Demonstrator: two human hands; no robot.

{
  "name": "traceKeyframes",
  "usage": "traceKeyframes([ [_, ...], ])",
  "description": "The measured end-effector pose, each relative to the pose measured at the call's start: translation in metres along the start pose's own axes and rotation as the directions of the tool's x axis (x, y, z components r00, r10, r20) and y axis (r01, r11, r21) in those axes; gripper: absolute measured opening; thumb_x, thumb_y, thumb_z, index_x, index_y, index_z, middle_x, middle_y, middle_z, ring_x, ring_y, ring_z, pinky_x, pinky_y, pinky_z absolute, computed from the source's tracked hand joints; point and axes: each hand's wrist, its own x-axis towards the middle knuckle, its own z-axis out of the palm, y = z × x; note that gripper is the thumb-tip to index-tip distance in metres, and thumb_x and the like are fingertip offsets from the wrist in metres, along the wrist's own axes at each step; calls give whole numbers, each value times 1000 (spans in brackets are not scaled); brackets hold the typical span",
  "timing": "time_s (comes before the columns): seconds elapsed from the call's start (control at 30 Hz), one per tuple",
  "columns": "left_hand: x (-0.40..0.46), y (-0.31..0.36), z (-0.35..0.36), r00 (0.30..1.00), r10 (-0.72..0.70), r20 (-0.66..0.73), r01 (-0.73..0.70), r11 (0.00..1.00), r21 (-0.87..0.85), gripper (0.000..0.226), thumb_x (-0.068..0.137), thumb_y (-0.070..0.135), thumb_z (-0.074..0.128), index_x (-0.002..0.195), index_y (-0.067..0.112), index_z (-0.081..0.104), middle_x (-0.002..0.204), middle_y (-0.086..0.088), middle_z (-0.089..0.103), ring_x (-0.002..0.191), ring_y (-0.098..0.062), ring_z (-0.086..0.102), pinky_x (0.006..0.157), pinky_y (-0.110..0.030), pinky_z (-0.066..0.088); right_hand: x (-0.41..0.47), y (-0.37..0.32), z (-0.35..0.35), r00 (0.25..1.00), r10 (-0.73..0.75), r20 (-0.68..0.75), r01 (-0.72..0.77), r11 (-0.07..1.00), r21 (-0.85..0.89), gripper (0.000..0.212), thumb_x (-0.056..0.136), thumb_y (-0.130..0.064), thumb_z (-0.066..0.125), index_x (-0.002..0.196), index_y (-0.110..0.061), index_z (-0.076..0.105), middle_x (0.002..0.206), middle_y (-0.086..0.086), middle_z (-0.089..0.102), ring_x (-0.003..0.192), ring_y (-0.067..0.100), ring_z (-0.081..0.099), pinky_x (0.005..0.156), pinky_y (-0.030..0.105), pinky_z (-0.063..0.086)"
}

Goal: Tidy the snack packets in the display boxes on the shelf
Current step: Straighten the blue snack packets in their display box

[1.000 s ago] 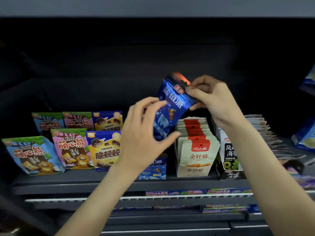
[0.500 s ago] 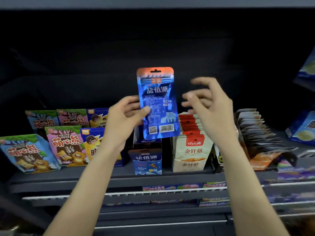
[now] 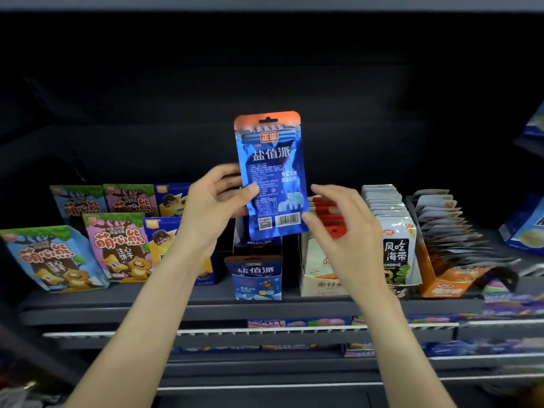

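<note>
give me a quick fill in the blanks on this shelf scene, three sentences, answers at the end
1. The blue packet is held up by the ____ hand.
2. The side of the packet facing the camera carries a QR code and a ____.
3. The blue display box stands directly ____ the raised packet.

Missing words: left; barcode; below

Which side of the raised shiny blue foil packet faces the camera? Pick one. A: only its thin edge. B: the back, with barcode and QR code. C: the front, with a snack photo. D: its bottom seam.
B: the shiny blue foil packet, pinched upright by the left hand, shows a barcode, a QR code and fine print at its lower end.
</note>
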Motion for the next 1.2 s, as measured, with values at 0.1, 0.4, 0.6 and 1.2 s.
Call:
traceKeyframes([
  [0.1,-1,1,3,1000,27,-1,-27,1000,-5,24,86,11,66,105,24,59,101,6,69,91,-8,69,67,-24,58,-3,1,11,966,-258,15,253,932,-261,48,81,-33,72,124,-19,56,132,5,50,121,20,44,100,25,35],
  [0.4,-9,5,18,997,25,-72,-35,988,-148,24,89,0,61,108,13,57,99,2,68,86,-6,69,61,-17,53,-4,3,24,906,-404,129,422,828,-370,50,81,-27,74,125,-19,54,131,9,56,119,27,49,95,36,40],
  [0.6,-16,8,23,997,73,15,-70,989,-131,20,91,13,59,110,19,59,109,2,67,100,-6,65,76,-22,55,-8,-4,26,926,-294,-238,267,954,-140,17,89,-4,63,104,-9,70,101,-3,71,89,10,65,76,24,51],
  [1.2,21,15,-1,994,94,-51,-92,994,56,11,93,12,59,95,23,59,85,9,67,74,-1,66,58,-18,53,-11,2,20,775,539,329,-565,359,743,28,81,-19,66,108,-13,62,96,-2,74,89,11,69,69,20,54],
])
